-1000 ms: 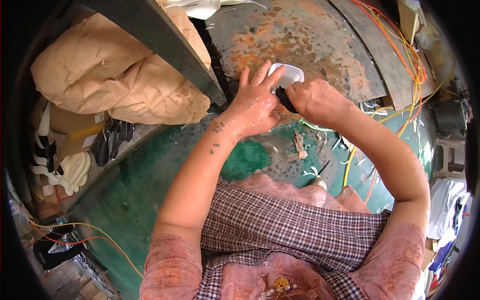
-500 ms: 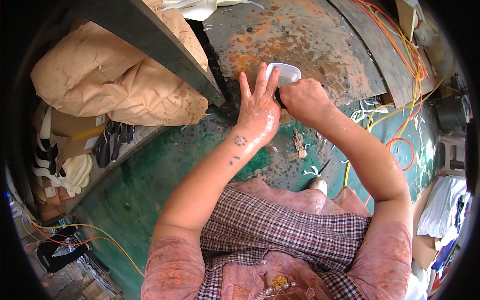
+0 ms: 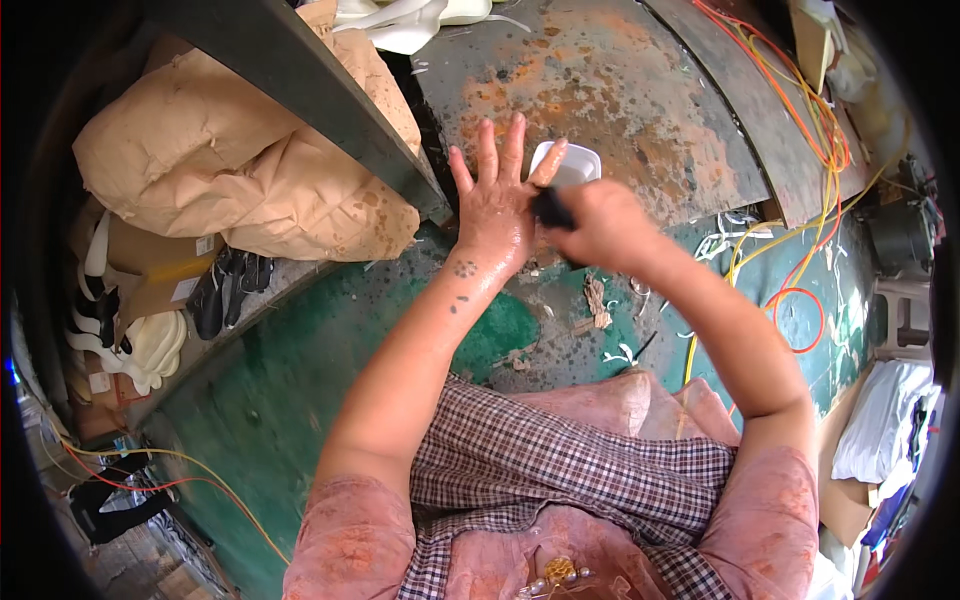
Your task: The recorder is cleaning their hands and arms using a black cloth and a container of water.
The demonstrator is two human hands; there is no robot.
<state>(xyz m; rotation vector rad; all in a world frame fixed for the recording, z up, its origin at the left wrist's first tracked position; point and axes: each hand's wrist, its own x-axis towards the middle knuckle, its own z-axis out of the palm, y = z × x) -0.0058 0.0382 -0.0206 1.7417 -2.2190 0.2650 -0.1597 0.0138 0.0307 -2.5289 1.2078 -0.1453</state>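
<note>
The left hand (image 3: 495, 210) has spread flat, fingers splayed, steadying the white piece (image 3: 572, 162), while the fisted right hand (image 3: 600, 225) keeps gripping a dark tool (image 3: 551, 207) against it

We look straight down from one head-worn fisheye camera, close above our own forearms, which enter from the lower edge. The rusty metal surface (image 3: 600, 90) fills the upper middle, its straight edges bending toward the dark rim.

Left hand (image 3: 497, 212) spread behind white piece (image 3: 572, 166); right hand (image 3: 598, 222) grips dark tool (image 3: 551, 208).
</note>
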